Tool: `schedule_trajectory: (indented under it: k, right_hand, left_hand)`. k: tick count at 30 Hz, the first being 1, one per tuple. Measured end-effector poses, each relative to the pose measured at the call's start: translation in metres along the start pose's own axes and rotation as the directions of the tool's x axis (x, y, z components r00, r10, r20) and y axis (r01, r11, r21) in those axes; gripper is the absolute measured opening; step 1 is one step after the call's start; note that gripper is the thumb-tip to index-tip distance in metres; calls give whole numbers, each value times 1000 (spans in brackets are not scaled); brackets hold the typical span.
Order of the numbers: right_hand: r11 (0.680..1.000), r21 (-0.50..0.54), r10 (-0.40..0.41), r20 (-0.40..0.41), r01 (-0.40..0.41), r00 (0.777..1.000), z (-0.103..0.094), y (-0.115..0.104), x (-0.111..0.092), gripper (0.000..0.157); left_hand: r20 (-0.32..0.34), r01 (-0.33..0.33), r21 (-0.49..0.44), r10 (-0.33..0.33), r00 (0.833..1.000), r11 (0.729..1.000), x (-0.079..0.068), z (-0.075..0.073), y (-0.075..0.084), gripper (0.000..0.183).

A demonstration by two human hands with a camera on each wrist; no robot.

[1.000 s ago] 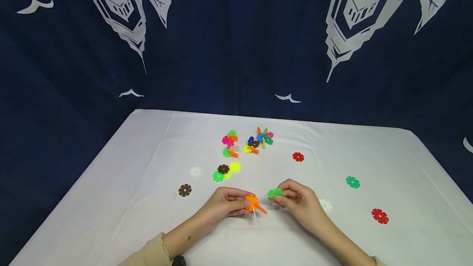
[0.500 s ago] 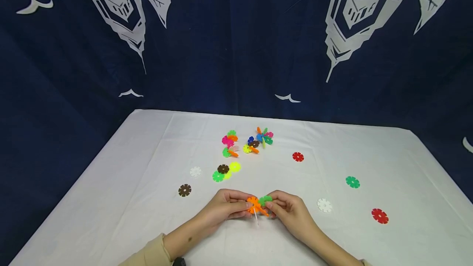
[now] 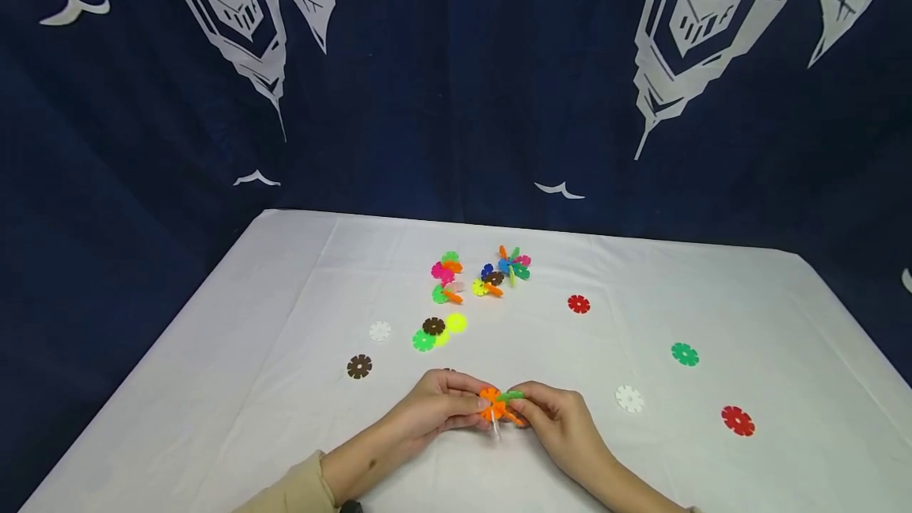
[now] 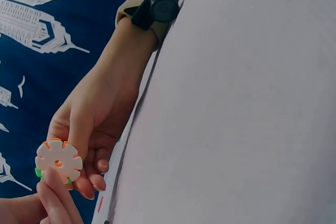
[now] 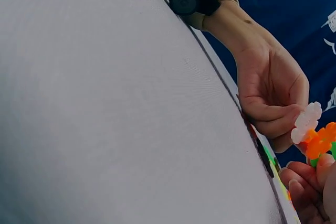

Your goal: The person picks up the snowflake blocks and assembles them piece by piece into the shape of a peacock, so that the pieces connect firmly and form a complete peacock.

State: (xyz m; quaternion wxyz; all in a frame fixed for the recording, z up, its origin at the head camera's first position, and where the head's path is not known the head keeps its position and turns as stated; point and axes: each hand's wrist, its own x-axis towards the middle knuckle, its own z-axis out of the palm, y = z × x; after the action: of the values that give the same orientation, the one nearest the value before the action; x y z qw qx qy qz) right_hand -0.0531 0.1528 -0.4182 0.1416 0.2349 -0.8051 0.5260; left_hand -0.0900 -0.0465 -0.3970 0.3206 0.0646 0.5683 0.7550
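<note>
In the head view my left hand (image 3: pixel 445 404) pinches an orange notched disc (image 3: pixel 490 394), part of a small joined piece. A second orange disc sticks out of it at an angle. The piece also includes a pale pinkish disc, seen face-on in the left wrist view (image 4: pixel 72 155) and from the side in the right wrist view (image 5: pixel 307 121). Between thumb and fingers, my right hand (image 3: pixel 566 426) grips a green notched disc (image 3: pixel 510 396), nearly edge-on, right at the orange disc's upper right rim. Fingers partly hide the joint.
Several joined clusters of coloured discs, one of them a blue-centred cluster (image 3: pixel 514 264), lie farther back. Loose discs include brown (image 3: pixel 359 366), white (image 3: pixel 629 399), red (image 3: pixel 738 421) and dark green (image 3: pixel 685 354) ones. A dark blue curtain (image 3: pixel 442 117) hangs behind the white-covered table (image 3: pixel 285 418).
My right hand has moved left, bringing the green disc up to the orange piece. The green disc has turned from showing its face to nearly edge-on. My left hand has barely shifted.
</note>
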Motion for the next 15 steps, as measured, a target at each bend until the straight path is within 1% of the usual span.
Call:
schedule_trajectory:
  k: [2, 6, 9, 11, 12, 14, 15]
  right_hand:
    - [1000, 13, 16, 5, -16, 1000, -3, -1, 1, 13]
    - [995, 44, 92, 25, -93, 995, -14, -3, 5, 11]
    - [989, 37, 139, 38, -140, 990, -25, -2, 6, 16]
    - [986, -1, 167, 27, -167, 986, -35, 0, 6, 20]
    - [984, -37, 176, 13, -176, 984, -41, 2, 5, 21]
    - [972, -137, 189, -25, -191, 982, -54, 5, 2, 20]
    - [960, -198, 190, -51, -196, 981, -61, 7, 1, 19]
  left_hand:
    - [-2, -11, 3, 11, 1000, 1000, 2, 2, 1, 25]
    - [-12, -23, 17, 23, 1000, 1000, 6, 5, 4, 23]
    - [-35, -18, 30, 19, 999, 999, 10, 5, 7, 23]
    - [-58, -14, 30, 16, 998, 999, 14, 4, 8, 23]
    - [-66, -12, 24, 14, 998, 1000, 16, 3, 9, 23]
    - [-86, -7, 14, 8, 996, 1000, 24, 1, 12, 25]
    - [-92, -5, 11, 6, 996, 1000, 29, 0, 14, 26]
